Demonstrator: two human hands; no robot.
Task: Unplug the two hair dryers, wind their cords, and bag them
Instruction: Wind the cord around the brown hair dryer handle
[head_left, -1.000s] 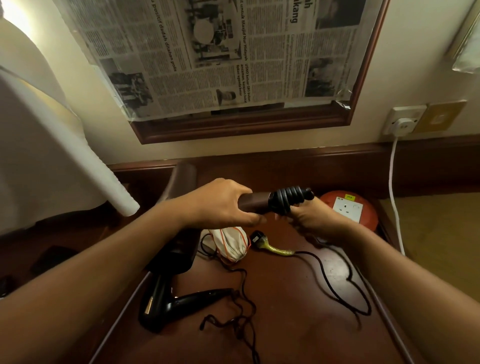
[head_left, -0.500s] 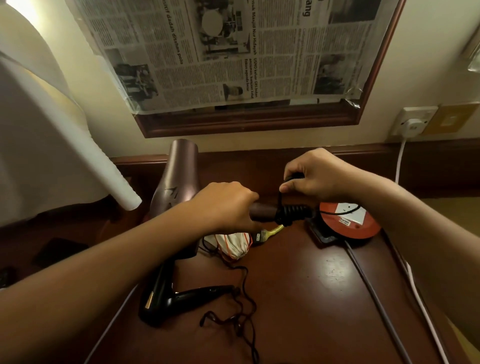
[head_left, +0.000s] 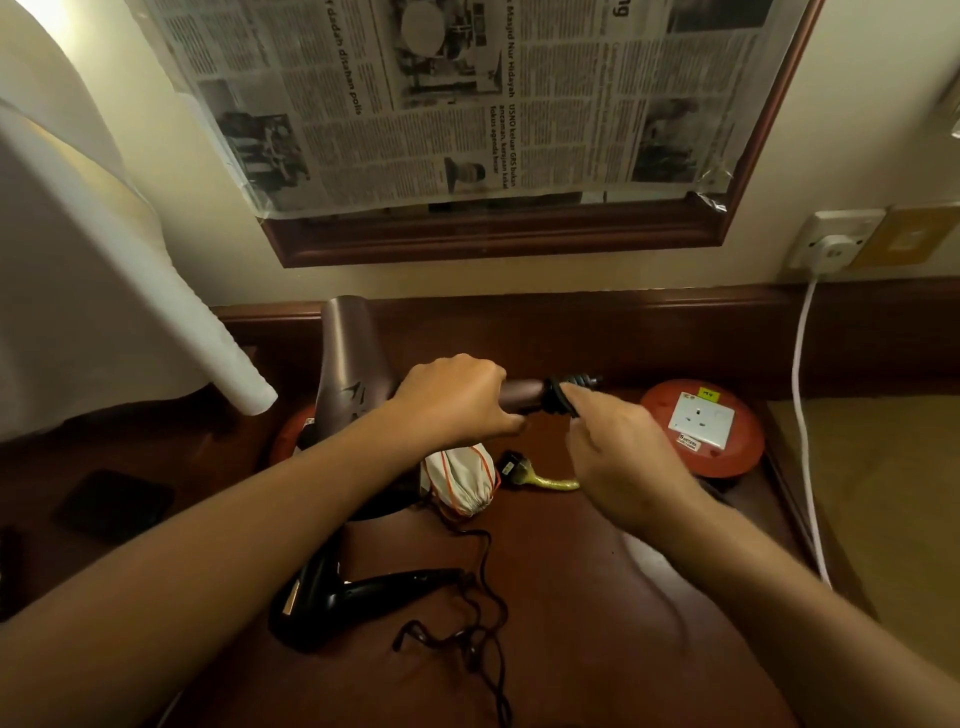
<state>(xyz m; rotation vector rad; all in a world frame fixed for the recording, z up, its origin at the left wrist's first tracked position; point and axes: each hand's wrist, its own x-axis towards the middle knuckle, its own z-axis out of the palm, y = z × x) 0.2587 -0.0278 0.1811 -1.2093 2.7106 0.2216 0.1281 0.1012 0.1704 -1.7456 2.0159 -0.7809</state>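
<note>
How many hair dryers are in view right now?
2. The mauve hair dryer is held up by the left hand at its handle; the black hair dryer lies on the desk, nearer the camera, with its cord loose.

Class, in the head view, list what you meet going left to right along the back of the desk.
Lampshade → mauve hair dryer → left hand → wound cord → orange extension reel → white cable

Right hand (head_left: 618, 457) moved down from above the wound cord (head_left: 563, 396) to just beside it, with the plug (head_left: 511, 463) again in view.
</note>
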